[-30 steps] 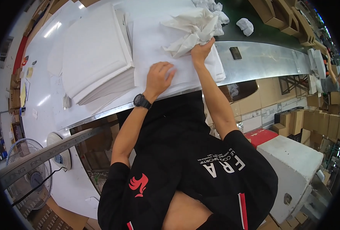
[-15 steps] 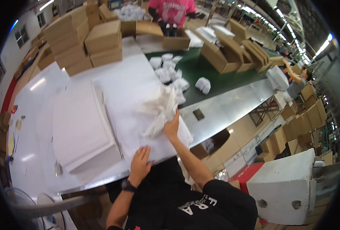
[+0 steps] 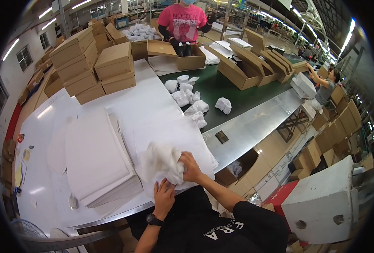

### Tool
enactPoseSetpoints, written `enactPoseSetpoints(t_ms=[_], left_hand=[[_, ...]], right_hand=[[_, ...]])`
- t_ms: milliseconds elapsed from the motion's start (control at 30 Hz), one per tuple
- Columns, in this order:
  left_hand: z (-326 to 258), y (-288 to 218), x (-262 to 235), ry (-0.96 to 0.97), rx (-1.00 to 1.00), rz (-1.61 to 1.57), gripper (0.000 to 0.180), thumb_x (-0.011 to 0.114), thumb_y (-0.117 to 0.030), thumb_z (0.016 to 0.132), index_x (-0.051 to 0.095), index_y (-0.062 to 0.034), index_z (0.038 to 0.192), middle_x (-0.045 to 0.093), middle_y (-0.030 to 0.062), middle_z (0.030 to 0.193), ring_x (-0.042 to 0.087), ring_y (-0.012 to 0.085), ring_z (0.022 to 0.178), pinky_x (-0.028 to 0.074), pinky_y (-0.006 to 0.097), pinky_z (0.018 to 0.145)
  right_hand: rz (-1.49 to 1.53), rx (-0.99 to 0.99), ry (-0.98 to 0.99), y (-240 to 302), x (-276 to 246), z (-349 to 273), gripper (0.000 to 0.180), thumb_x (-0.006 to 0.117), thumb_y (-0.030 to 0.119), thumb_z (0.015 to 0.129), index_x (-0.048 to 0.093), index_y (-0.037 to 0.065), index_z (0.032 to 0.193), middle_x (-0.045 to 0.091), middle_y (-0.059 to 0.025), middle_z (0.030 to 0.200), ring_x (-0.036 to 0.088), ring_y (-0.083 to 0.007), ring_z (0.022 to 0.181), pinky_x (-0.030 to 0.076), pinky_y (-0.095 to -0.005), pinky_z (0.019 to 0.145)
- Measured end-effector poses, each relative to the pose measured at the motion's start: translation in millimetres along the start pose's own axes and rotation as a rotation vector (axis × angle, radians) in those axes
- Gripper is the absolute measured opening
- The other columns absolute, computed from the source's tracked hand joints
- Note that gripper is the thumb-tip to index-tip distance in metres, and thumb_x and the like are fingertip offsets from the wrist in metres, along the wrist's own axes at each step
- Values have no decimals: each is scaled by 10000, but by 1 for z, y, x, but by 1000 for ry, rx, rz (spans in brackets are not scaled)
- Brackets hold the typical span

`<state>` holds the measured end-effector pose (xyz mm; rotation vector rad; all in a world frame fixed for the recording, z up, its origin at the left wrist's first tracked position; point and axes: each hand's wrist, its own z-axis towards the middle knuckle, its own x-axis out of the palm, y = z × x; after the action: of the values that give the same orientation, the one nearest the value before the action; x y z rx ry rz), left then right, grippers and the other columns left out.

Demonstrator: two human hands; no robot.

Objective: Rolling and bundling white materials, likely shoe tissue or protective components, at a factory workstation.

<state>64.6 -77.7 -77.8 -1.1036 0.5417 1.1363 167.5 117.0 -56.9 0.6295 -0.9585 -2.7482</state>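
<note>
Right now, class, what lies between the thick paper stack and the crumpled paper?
The head view shows just a narrow strip of flat white sheets between the thick paper stack and the crumpled paper in the right hand.

The scene is brightly lit by ceiling tubes [image 3: 10, 49], and glare is reflected on the left of the white tabletop [image 3: 37, 147]. The crumpled paper [image 3: 159, 162] is blurred; lines are bent near the rim.
</note>
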Motion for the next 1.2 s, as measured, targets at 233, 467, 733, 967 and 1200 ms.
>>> enactPoseSetpoints(t_ms=[233, 467, 733, 967, 1200], left_hand=[[-22, -3, 1, -38, -159, -61, 230, 708, -115, 800, 747, -155, 1024, 625, 132, 1176, 539, 377, 1191, 405, 589, 953], [10, -3, -28, -156, 130, 83, 184, 715, -143, 785, 723, -140, 968, 480, 209, 1444, 417, 473, 1339, 337, 640, 1091], [97, 46, -40, 142, 49, -168, 119, 618, -139, 899, 662, -57, 973, 656, 157, 894, 627, 379, 865, 514, 449, 763], [168, 71, -26, 446, -217, -200, 329, 621, -344, 881, 714, -28, 899, 692, 212, 825, 648, 399, 756, 501, 451, 684], [196, 83, -23, 693, -284, -73, 451, 738, -403, 818, 734, 16, 985, 725, 224, 963, 699, 348, 879, 536, 441, 770]], right_hand=[[-211, -132, 524, 10, -21, -22, 504, 749, 70, 582, 663, 137, 1074, 570, -112, 1144, 544, -324, 1092, 389, -431, 974], [-220, -28, 661, -7, -6, -21, 451, 759, 231, 651, 645, 140, 1079, 569, -115, 1118, 552, -335, 1064, 400, -460, 937], [101, 509, 682, -20, -39, 67, 537, 740, 137, 839, 566, 51, 1339, 653, -136, 1205, 651, -254, 1030, 530, -388, 885], [-409, -82, 512, 87, -27, 20, 426, 732, 193, 848, 622, 42, 1231, 597, -161, 1291, 575, -371, 1174, 427, -484, 1033], [-580, 20, 684, 28, -10, 16, 693, 734, 368, 861, 486, 27, 1412, 543, -166, 1396, 500, -364, 1307, 328, -546, 1141]])
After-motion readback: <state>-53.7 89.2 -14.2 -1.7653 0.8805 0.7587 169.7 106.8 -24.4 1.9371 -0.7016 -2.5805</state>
